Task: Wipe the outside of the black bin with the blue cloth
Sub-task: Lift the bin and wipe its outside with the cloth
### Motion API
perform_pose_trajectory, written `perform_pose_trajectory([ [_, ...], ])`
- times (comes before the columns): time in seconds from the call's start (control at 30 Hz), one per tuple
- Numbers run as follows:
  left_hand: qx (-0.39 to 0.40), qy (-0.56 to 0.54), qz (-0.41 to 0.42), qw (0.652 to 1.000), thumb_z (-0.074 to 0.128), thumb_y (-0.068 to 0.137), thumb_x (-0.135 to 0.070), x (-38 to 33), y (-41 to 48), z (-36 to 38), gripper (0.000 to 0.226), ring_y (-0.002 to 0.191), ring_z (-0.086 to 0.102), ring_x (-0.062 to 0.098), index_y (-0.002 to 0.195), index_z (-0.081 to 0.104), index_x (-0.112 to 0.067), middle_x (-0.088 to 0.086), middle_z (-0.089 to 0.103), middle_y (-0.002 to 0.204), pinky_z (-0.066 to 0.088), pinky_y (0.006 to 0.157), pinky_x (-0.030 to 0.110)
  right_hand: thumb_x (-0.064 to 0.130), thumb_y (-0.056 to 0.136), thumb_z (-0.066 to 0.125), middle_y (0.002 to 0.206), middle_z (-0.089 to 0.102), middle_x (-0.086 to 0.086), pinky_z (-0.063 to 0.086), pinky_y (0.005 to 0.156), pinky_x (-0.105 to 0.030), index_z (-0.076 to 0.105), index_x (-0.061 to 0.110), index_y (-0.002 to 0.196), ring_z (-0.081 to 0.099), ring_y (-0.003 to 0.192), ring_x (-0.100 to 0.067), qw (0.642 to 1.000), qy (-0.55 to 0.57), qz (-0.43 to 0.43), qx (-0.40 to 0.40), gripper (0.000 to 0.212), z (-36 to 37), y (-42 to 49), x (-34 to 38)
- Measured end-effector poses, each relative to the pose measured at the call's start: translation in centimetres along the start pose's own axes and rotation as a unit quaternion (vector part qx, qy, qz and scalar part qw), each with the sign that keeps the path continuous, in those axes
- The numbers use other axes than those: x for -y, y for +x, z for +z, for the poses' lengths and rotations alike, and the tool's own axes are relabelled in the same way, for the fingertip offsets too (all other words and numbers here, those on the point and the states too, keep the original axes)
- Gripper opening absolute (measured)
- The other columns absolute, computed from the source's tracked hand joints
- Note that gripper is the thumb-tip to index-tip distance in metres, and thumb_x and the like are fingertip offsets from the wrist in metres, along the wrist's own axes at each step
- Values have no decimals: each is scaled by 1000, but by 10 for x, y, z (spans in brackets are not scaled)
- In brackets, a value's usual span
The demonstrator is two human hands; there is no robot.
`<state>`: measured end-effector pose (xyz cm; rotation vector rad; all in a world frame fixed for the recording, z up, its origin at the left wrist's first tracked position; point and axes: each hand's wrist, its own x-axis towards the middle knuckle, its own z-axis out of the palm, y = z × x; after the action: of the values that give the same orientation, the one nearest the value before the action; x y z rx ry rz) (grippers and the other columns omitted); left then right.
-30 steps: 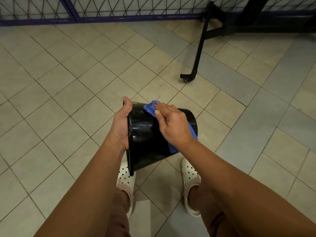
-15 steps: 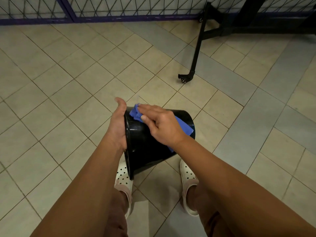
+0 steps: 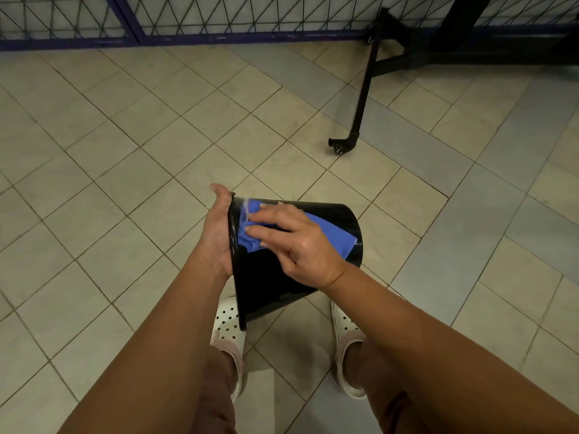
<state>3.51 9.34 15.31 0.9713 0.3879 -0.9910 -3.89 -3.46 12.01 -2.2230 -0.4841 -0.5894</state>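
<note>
The black bin (image 3: pixel 275 286) hangs on its side above my feet, its open end to the left and its base to the right. My left hand (image 3: pixel 216 233) grips the rim, thumb on top; its fingers are hidden behind the rim. The blue cloth (image 3: pixel 332 233) lies across the bin's upper outer wall. My right hand (image 3: pixel 297 245) presses it there with fingers stretched toward the rim, where the cloth is bunched under the fingertips.
Under the bin are my two white perforated clogs (image 3: pixel 227 327) on the tiled floor (image 3: pixel 125 183). A black metal frame leg (image 3: pixel 360 104) with a caster (image 3: pixel 338 148) stands to the upper right. A blue wire fence (image 3: pixel 219 17) runs along the back.
My right hand has slid the cloth leftward along the bin's wall, from its middle up to the rim. The left hand keeps its hold on the rim.
</note>
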Motion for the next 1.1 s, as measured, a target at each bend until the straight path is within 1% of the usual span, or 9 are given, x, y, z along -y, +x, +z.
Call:
perform_pose_trajectory([
  [0.1,4,2,21,1000,22,87,-82,3,0,4,98,69,73,24,80,76,0,15,70,75,61,64,30,3,88,55,115,64,-13,46,87,-42,67,3,110,58,104,-30,999,-26,31,20,26,1,8,2],
  [0.2,-14,65,43,997,25,92,-73,9,0,10,83,66,73,22,76,76,-10,12,71,72,61,60,29,5,89,50,114,65,-12,48,90,-39,66,3,112,59,101,-28,992,-20,124,16,29,-5,20,1],
  [0.3,-35,138,57,988,24,93,-71,12,-2,11,73,80,75,22,103,72,-17,12,75,88,60,68,31,3,91,51,118,64,-10,46,96,-40,64,6,117,57,108,-27,978,-14,206,41,29,-14,27,-8],
  [0.37,-43,157,60,985,23,92,-73,13,-3,10,73,88,74,24,111,70,-20,12,75,95,57,74,34,4,92,51,120,63,-8,44,98,-40,64,8,117,55,110,-25,974,-3,224,42,29,-16,27,-11],
  [0.57,-48,105,58,992,21,89,-80,6,-1,6,89,106,70,34,117,70,-11,24,70,116,55,94,45,10,91,47,114,61,-9,46,93,-41,68,6,106,54,108,-24,991,44,120,48,26,-16,12,-3],
  [0.73,-32,101,68,992,23,93,-72,9,-5,13,78,95,74,27,99,78,-17,15,75,101,59,78,38,11,91,45,119,62,-10,44,96,-41,66,5,111,54,112,-25,995,6,98,30,30,-15,16,-5],
  [0.9,-27,149,79,985,23,97,-65,13,-6,18,63,92,75,22,122,63,-25,9,77,99,60,67,32,8,91,48,124,59,-9,42,100,-41,63,6,118,50,116,-24,981,-41,190,1,31,-10,21,-8],
  [1.0,-26,110,85,990,23,97,-68,7,-4,13,71,99,73,26,124,65,-17,13,75,107,61,73,34,11,92,46,124,57,-10,43,97,-44,62,6,119,49,114,-26,981,-38,190,-13,32,-2,16,4],
  [1.1,-18,43,78,996,21,90,-79,1,-2,10,90,109,69,33,121,68,-9,19,70,117,59,81,39,7,90,50,121,56,-12,43,94,-43,64,5,116,48,111,-26,992,-4,127,-6,30,1,9,8],
])
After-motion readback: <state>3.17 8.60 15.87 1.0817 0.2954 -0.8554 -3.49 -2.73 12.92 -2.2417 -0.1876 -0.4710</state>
